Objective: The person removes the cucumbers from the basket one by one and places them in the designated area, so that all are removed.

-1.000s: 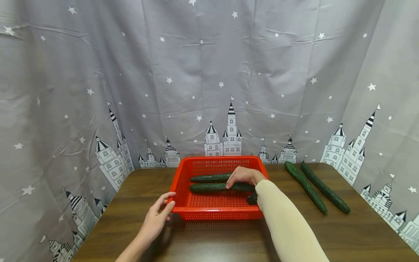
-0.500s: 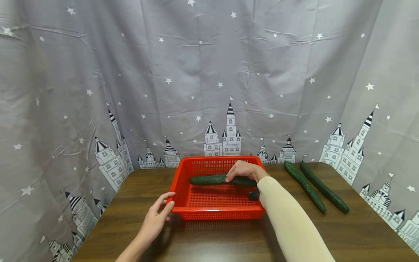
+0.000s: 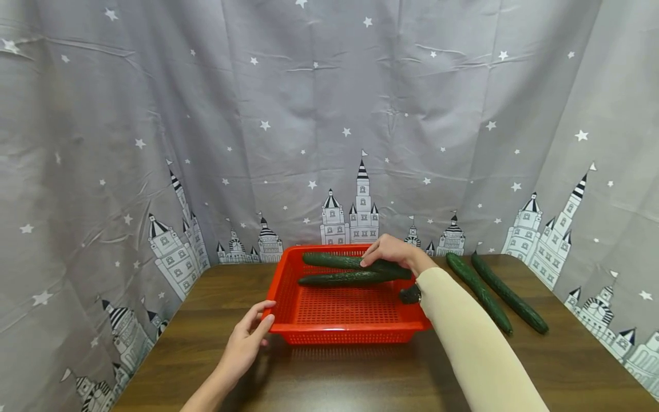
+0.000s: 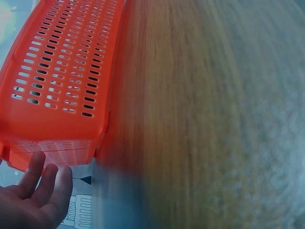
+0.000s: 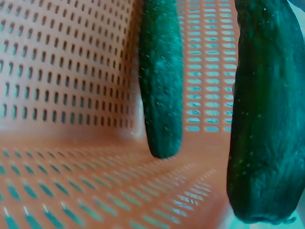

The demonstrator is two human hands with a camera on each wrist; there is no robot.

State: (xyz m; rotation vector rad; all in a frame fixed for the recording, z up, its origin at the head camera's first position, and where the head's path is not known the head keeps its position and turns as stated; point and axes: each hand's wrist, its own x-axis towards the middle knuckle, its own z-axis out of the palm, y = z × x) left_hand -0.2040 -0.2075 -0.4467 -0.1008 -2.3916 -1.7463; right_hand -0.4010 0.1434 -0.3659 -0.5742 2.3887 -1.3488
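Observation:
My right hand [image 3: 393, 252] pinches a dark green cucumber [image 3: 332, 260] from above, near the back wall of the red plastic basket [image 3: 340, 327]. Another cucumber [image 3: 334, 279] lies in the basket, just in front of the held one. In the right wrist view, the larger, nearer cucumber [image 5: 267, 124] appears to be the held one, and the other cucumber [image 5: 162, 81] is inside the basket. My left hand [image 3: 244, 340] grips the basket's left rim near the front corner. In the left wrist view, fingers [image 4: 59, 188] show just below the perforated basket wall [image 4: 62, 62].
Two more cucumbers [image 3: 477, 292] [image 3: 508, 294] lie side by side on the brown wooden table [image 3: 216, 312], right of the basket. A grey curtain [image 3: 309, 114] with printed stars and castles hangs behind. A black device [image 3: 410, 294] sits at my right wrist.
My right hand has lifted the front cucumber and carried it back past the other one, towards the basket's back wall. The left hand has stayed at the rim.

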